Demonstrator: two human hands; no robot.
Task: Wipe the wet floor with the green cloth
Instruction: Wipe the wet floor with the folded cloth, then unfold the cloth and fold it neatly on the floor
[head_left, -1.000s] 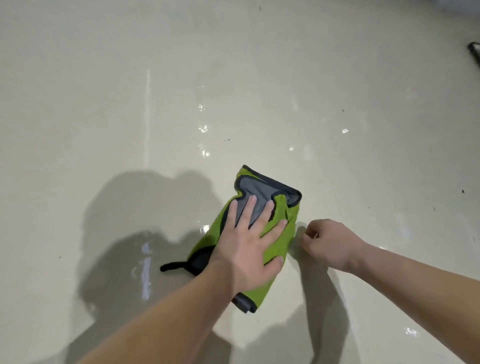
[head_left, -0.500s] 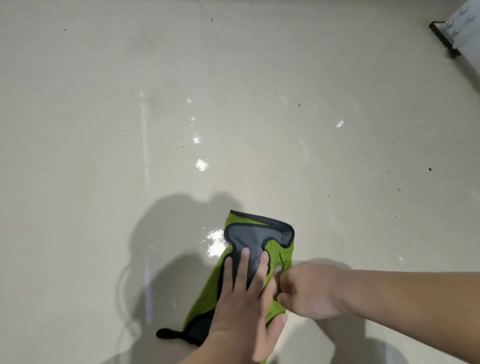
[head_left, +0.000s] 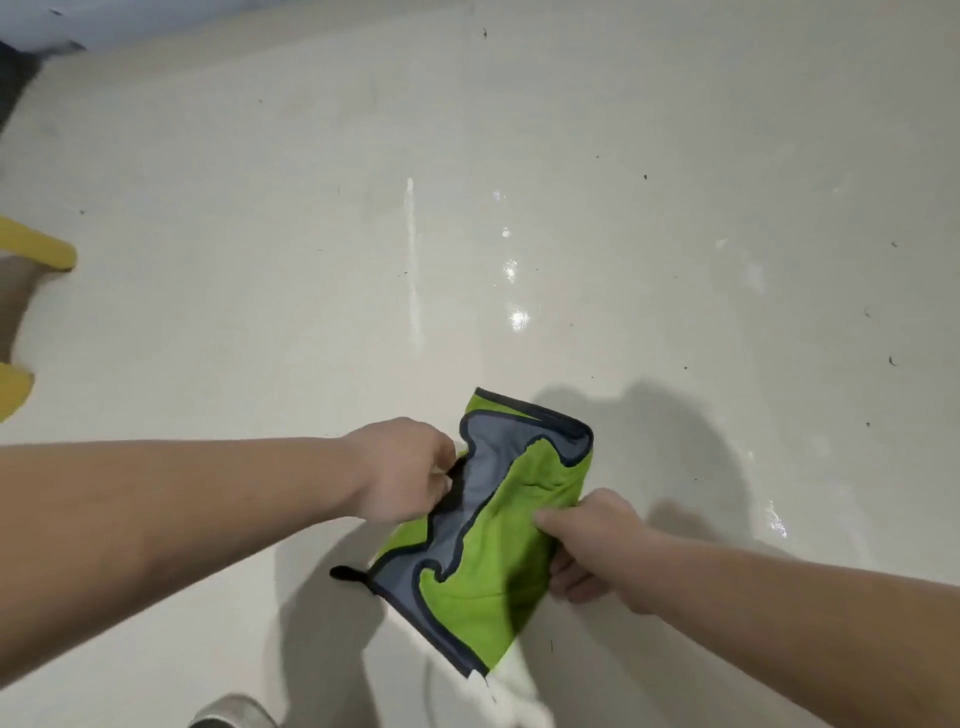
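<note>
The green cloth (head_left: 498, 530), with grey patches and dark trim, lies folded on the glossy cream floor (head_left: 260, 234) in the lower middle of the head view. My left hand (head_left: 405, 470) pinches its left edge near the grey part. My right hand (head_left: 587, 540) grips its right edge, thumb on top and fingers curled underneath. A small black loop sticks out at the cloth's lower left corner. Shiny wet spots (head_left: 517, 317) glint on the floor beyond the cloth, and another wet streak (head_left: 776, 522) shows to the right.
A yellow object (head_left: 39, 249) sits at the left edge, with a second yellow piece (head_left: 13, 389) below it. A grey shoe tip (head_left: 234, 714) shows at the bottom. Small dark specks dot the floor. A dark edge runs along the top left.
My left hand has lifted off the cloth top and now pinches its left edge. My right hand has taken hold of the right edge. The view has swung left.
</note>
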